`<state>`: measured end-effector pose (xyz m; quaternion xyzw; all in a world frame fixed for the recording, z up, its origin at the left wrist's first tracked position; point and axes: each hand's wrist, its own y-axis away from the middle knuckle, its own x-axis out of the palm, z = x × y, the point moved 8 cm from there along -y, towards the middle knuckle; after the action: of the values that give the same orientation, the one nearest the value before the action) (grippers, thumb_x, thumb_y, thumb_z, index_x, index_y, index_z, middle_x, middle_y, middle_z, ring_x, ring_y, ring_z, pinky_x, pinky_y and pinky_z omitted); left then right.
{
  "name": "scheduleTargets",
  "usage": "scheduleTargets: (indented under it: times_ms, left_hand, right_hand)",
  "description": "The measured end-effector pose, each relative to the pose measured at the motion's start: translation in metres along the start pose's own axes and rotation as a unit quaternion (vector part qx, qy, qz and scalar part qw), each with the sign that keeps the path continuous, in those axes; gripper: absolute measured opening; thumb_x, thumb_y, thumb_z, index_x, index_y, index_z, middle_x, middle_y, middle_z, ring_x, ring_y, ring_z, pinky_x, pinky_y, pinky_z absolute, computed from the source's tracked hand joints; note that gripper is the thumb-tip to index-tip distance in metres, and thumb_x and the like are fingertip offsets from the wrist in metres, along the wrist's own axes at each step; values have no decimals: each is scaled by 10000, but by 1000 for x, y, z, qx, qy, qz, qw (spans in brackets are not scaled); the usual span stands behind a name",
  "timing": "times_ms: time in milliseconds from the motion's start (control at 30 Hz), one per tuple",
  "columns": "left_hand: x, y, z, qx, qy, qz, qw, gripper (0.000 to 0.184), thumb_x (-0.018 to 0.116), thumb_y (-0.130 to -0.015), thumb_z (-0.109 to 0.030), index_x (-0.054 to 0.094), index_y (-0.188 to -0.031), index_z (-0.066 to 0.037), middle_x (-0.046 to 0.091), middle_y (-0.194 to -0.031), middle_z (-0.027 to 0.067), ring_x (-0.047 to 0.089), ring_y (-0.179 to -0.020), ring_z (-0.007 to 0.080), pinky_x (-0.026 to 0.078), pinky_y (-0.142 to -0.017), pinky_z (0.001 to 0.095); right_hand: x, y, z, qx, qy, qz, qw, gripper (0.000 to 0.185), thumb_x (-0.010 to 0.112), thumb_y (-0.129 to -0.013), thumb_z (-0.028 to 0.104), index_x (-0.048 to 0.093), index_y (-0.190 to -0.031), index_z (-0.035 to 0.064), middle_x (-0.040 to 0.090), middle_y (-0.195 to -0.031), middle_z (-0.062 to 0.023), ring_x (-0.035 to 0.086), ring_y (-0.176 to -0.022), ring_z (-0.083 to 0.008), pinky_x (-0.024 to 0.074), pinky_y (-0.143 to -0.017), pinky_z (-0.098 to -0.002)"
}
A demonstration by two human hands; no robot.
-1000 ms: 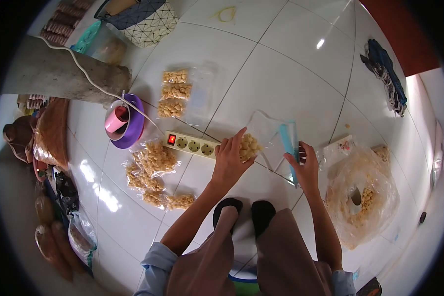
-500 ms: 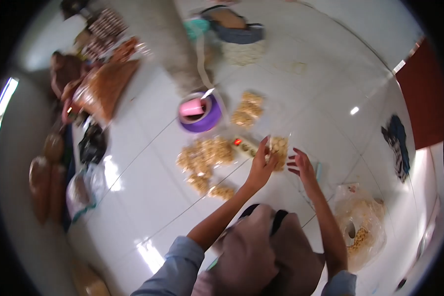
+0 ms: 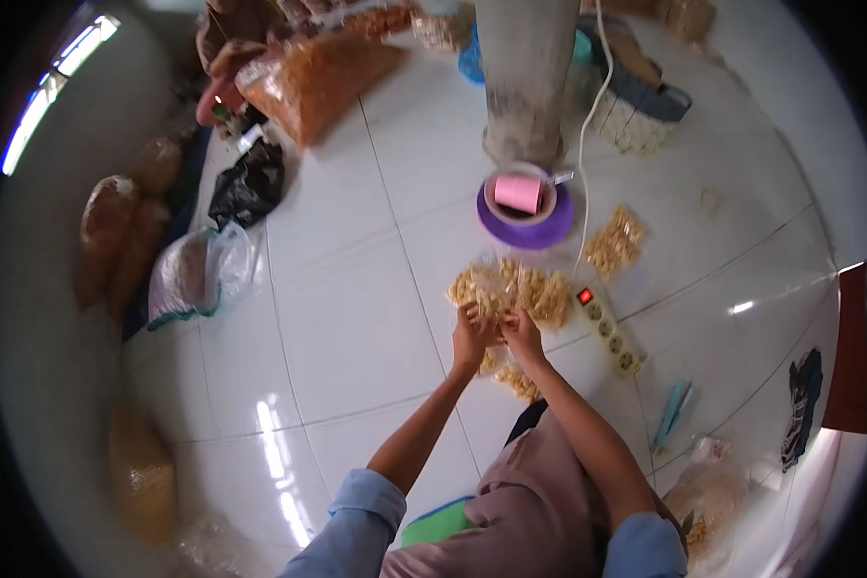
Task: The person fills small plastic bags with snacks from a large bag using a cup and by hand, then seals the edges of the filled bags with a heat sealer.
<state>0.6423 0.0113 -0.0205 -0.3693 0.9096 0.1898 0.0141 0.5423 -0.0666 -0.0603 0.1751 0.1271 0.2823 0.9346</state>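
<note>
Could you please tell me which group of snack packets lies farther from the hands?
The smaller group, right of the white cord; the larger group lies at the left hand and right hand.

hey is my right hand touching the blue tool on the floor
Apart: the head view shows your right hand at the snack bags, white floor between it and the blue tool.

Snack packs (image 3: 546,297): pale gold. Power strip (image 3: 610,335): cream, red switch (image 3: 585,297). Basin (image 3: 520,235): purple. Cup (image 3: 517,194): pink. Sleeves (image 3: 361,506): light blue. Trousers (image 3: 520,511): dusty mauve. Floor (image 3: 337,279): white, dark grid lines. Plastic bag (image 3: 249,183): black. Big sack (image 3: 318,82): orange. Pillar (image 3: 523,87): mottled grey.
</note>
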Motion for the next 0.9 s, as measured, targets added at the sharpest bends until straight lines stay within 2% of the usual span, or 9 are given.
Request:
scheduleTargets:
  times_ms: [100,167,200,267,433,500,633,733,900]
  left_hand:
    - [-1,-18,39,81,-184,-55,978,477,634,-813,-169,432,-1222,-30,472,-1136,185,551,-944,244,500,-749,319]
    - [0,-19,51,100,-163,-78,979,477,640,-798,-152,452,-1221,-38,383,-1223,183,465,-1057,293,444,-846,369]
    - [-3,-15,43,131,-200,-115,964,477,640,-795,-142,452,-1220,-38,371,-1228,179,430,-1088,311,412,-880,386]
    - [-10,-7,23,163,-219,-150,950,460,640,-783,-116,469,-1206,-53,379,-1202,171,341,-1144,337,333,-950,407]
    - [-19,4,-21,215,-198,-127,948,283,613,-819,-101,547,-1095,-109,555,-689,24,530,-707,167,420,-672,312]
    - [-9,9,-27,151,-128,-40,979,294,586,-847,-148,518,-1133,-134,550,-632,-8,547,-694,160,322,-807,378]
    - [34,46,-81,208,-110,42,971,298,574,-860,-154,501,-1147,-124,530,-564,12,542,-570,149,376,-722,344]
    - [84,96,-145,304,-55,123,943,289,561,-863,-115,496,-1144,-107,511,-542,44,518,-492,130,382,-481,275]
    - [181,204,-224,373,10,274,887,260,547,-878,-135,506,-1133,-109,495,-562,10,451,-503,73,353,-507,232]
  right_hand:
    - [5,-7,-31,-20,72,-53,996,358,569,-809,57,473,-1150,4,601,-931,-118,608,-817,-195,506,-685,-290]
    - [8,-8,-31,-140,132,-83,978,384,554,-796,22,472,-1171,2,579,-999,-140,596,-849,-210,494,-733,-294]
    - [6,-2,-20,-99,140,-55,984,419,530,-767,-5,464,-1181,-1,520,-1088,-192,535,-992,-316,428,-865,-381]
    - [-2,7,-12,-136,154,-45,978,408,537,-763,-6,475,-1166,-2,521,-1080,-188,543,-969,-315,437,-847,-378]
    - [-48,51,40,-209,223,84,948,260,559,-760,5,561,-1017,35,541,-970,-154,563,-854,-308,462,-766,-361]
    - [-92,76,53,-184,292,95,934,214,563,-771,41,583,-984,56,550,-959,-133,559,-891,-307,457,-773,-365]
    - [-217,134,85,-132,398,-32,907,160,536,-803,81,605,-944,56,590,-897,-142,577,-847,-302,463,-744,-381]
    - [-297,207,140,-152,376,-166,899,151,517,-829,78,613,-940,39,610,-797,-112,591,-705,-230,474,-657,-323]
    - [-375,351,192,-204,271,-348,874,152,493,-858,55,616,-945,32,606,-708,-83,561,-593,-141,463,-585,-262]
